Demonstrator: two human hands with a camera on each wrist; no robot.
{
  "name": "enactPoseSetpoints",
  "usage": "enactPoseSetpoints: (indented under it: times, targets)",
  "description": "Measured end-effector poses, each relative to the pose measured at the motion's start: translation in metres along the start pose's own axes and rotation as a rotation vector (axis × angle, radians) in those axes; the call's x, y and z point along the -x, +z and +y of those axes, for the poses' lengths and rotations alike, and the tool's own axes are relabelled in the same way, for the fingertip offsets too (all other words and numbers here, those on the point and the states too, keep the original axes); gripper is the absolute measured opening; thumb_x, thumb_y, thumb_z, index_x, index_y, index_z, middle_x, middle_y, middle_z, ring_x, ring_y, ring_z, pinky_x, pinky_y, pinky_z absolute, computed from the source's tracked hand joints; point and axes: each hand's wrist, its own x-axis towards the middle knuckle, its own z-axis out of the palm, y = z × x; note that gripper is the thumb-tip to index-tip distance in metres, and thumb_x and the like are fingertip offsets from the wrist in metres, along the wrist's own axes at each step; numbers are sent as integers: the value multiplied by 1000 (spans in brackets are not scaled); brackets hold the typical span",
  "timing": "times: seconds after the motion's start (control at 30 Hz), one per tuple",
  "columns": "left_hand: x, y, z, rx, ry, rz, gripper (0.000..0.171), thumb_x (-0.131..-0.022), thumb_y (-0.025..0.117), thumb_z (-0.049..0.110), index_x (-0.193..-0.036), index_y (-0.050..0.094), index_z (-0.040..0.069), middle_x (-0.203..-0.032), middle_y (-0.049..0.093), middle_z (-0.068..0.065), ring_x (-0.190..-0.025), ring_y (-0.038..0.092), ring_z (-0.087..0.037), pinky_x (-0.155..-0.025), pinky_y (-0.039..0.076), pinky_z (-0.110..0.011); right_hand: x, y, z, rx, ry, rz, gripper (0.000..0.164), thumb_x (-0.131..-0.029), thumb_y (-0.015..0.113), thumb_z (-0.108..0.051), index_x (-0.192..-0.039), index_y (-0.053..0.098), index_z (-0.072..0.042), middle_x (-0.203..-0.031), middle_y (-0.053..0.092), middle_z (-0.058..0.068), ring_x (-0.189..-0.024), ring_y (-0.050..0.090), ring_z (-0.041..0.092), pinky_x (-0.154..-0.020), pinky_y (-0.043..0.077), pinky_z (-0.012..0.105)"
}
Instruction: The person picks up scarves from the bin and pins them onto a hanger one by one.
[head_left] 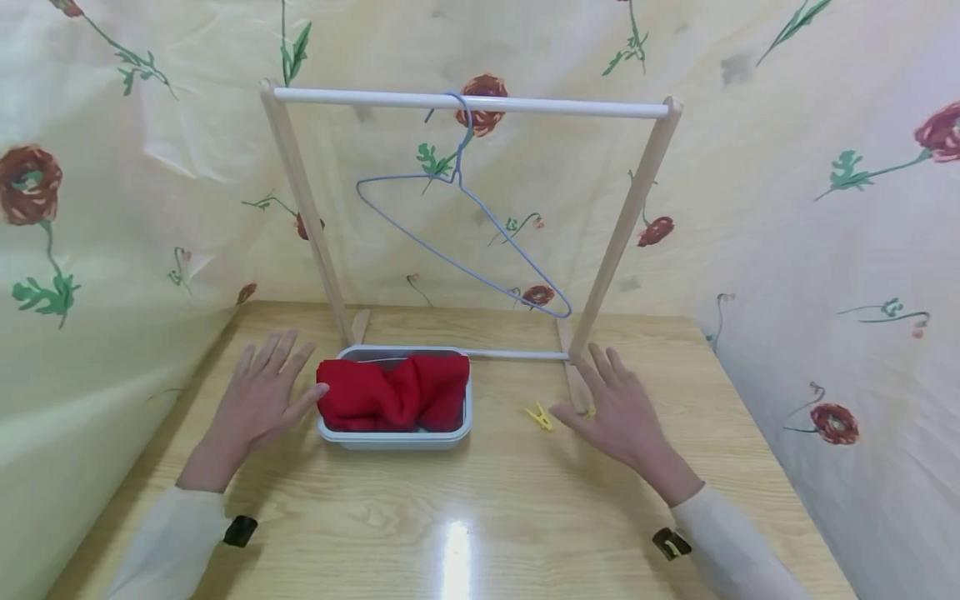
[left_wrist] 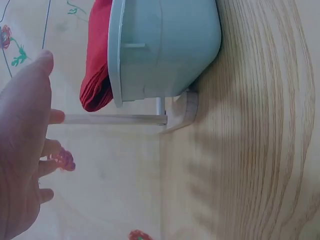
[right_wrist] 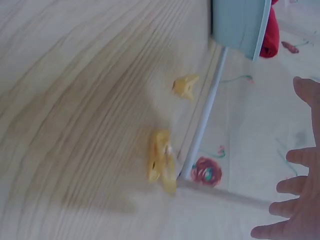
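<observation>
You can read no text, label, brand, number or sign from here, left or right, near or far, in head or either wrist view.

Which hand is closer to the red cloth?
Left. The left hand is just left of the red cloth; the right hand is farther off, beyond a yellow clothespin.

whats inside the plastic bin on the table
A bunched red cloth fills most of the bin and rises above its edge. A strip of inner wall shows behind it. The bin's floor and anything under the cloth are covered, so I can't tell.
</observation>
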Motion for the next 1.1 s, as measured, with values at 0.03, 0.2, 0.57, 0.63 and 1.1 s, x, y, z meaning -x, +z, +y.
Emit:
enactPoseSetpoints:
  times: [0.03,0.2,0.57,0.63,1.1]
  targets:
    - [-1,0,1,9,3,-1,71,-101,54,51,-152,44,3,-159,33,-28,-147,27,-50,-116,20,-68,-1,0,-3,-13,-11,6,89,-90,66,-63,-156,41,-9,-161,32,25,-148,26,52,-109,32,71]
    - [-1,1,6,80,3,5,72,-102,53,49,-154,40,0,-159,34,-28,-147,28,-49,-117,22,-66,-8,2,-22,-101,-30,19,89,-89,68,-61,-155,43,-7,-159,37,25,-147,31,51,-109,38,66]
    - [-1,2,20,227,-32,59,74,-101,58,46,-154,39,-3,-156,41,-25,-143,38,-46,-113,34,-63,-16,17,-66,-299,-48,-27,86,-91,65,-65,-157,41,-17,-162,39,10,-148,36,36,-107,41,65]
    - [1,4,22,258,-66,47,75,-101,57,47,-155,38,-1,-156,41,-25,-142,39,-46,-111,35,-65,-17,23,-71,-313,-59,-25,85,-91,65,-65,-157,42,-17,-161,40,11,-147,38,35,-109,41,63]
    - [12,16,29,384,-221,-20,74,-105,49,51,-156,35,1,-152,46,-24,-135,48,-44,-101,43,-68,-22,53,-104,-365,-59,-47,81,-89,68,-62,-153,49,-16,-154,51,6,-140,50,32,-108,44,58]
